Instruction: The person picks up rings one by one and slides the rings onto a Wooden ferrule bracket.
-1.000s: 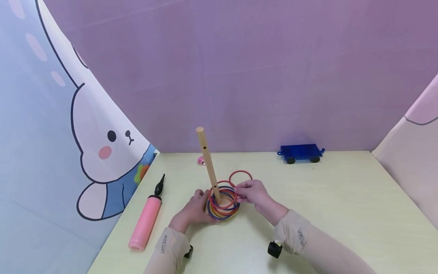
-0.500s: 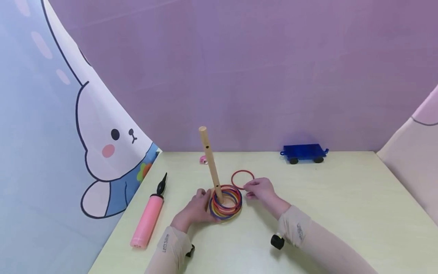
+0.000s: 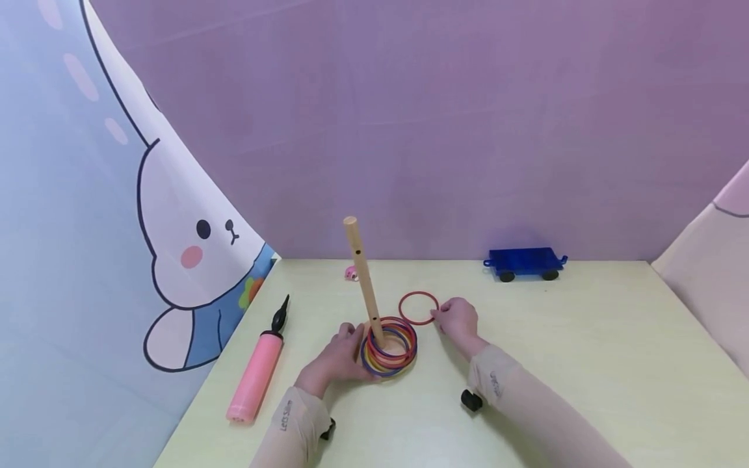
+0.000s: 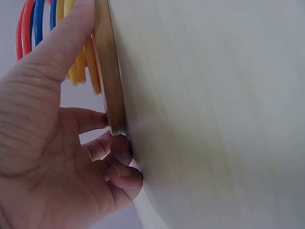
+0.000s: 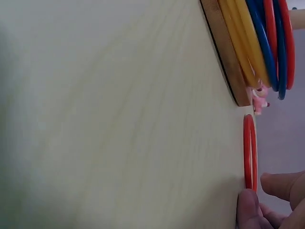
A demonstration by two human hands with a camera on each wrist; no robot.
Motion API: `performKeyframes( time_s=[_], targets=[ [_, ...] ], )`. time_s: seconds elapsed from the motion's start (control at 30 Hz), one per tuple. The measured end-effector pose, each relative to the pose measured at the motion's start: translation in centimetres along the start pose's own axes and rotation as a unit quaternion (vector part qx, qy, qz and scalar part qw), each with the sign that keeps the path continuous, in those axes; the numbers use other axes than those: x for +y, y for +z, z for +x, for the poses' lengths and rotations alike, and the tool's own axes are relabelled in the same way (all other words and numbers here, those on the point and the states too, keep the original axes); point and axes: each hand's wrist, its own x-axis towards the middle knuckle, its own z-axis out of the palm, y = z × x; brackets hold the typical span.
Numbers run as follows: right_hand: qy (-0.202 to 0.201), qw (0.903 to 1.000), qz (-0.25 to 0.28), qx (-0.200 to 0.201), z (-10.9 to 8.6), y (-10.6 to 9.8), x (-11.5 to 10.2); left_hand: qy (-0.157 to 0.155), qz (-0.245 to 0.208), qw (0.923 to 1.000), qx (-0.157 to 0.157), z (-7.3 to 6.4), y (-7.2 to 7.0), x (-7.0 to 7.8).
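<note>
A wooden peg (image 3: 367, 286) stands on a wooden base (image 4: 110, 71), tilted in the head view. Several red, blue and yellow rings (image 3: 389, 370) are stacked around its foot. My left hand (image 3: 339, 359) grips the base's edge, thumb beside the yellow rings and fingertips low at the table. Just behind and right of the stack, a single red ring (image 3: 419, 292) lies on the table. My right hand (image 3: 459, 320) pinches that ring's right edge; in the right wrist view one fingertip (image 5: 248, 205) meets the ring's end while another finger is bent close over it.
A pink hand pump (image 3: 255, 377) with a black nozzle lies on the left of the pale table (image 3: 562, 351). At the back are a small pink figure (image 3: 351, 273) and a blue toy wagon (image 3: 525, 262), near the purple backdrop (image 3: 445, 130).
The right hand has let a red ring drop onto the stack and moved right and back to the single red ring. The left hand keeps its grip on the base.
</note>
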Motion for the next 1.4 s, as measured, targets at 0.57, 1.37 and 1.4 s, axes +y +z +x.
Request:
performKeyframes(
  time_s=[0.57, 1.37, 1.4],
  targets=[
    [0.040, 0.9914, -0.121, -0.033, 0.9, -0.9, 1.0, 0.002, 0.009, 0.9999, -0.004, -0.1, 0.0, 0.6],
    [0.076, 0.9720, 0.181, -0.129, -3.2, -6.6, 3.5, -0.002, 0.005, 1.0000, -0.001, -0.2, -0.4, 0.7],
    [0.077, 0.9699, 0.187, -0.135, -3.4, -6.9, 3.4, -0.001, 0.006, 1.0000, -0.002, -0.2, -0.4, 0.7]
  ],
)
